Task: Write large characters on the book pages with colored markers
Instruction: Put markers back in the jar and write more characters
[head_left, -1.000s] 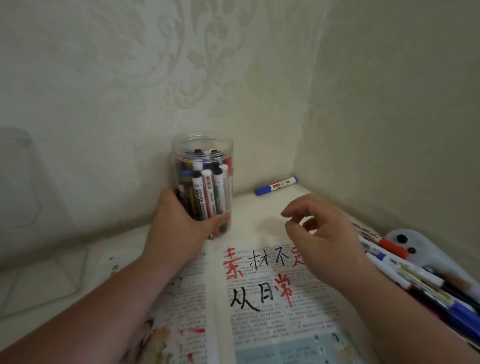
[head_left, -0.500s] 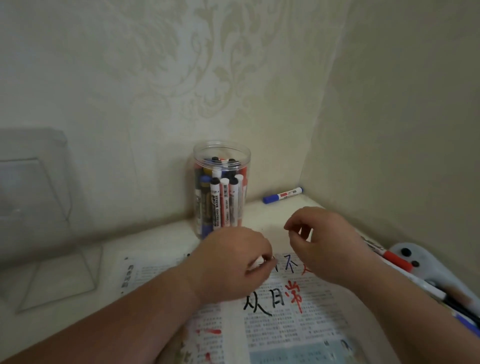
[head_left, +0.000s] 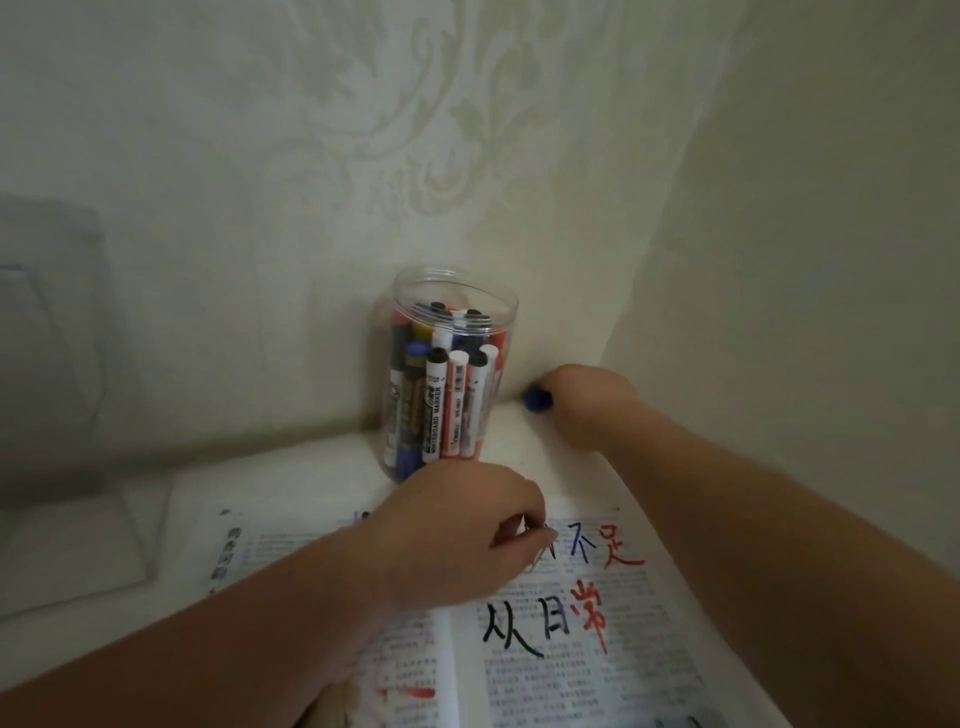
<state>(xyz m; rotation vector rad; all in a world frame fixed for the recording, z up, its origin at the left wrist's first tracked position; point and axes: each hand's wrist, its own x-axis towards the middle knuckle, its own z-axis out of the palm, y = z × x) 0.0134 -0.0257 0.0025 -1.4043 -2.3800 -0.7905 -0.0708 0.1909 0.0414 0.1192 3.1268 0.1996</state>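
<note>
While my left hand (head_left: 457, 535) lies on the upper part of the open book (head_left: 561, 675), its fingers are curled in tight against the thumb, and a pale sliver shows at their tips. I cannot tell whether they pinch something or only press the page. Taking that hand as the middle of the dial, my right hand (head_left: 587, 405) is out at about 1 o'clock, in the corner where the two walls meet. It is closed round a blue marker (head_left: 537, 400), of which only the blue cap end pokes out towards 9 o'clock. The clear plastic jar (head_left: 447, 374) stands upright at 12 o'clock, just beyond my left knuckles, and is packed with whiteboard markers in black, blue and red. The book lies flat on the cream desk (head_left: 530, 452), spreading from the centre down towards 5 o'clock. Its right-hand page carries large characters (head_left: 524, 629) in black, blue and red over the printed text. Out at 9 o'clock a clear plastic stand (head_left: 78, 519) sits on the desk, well apart from the book.
</note>
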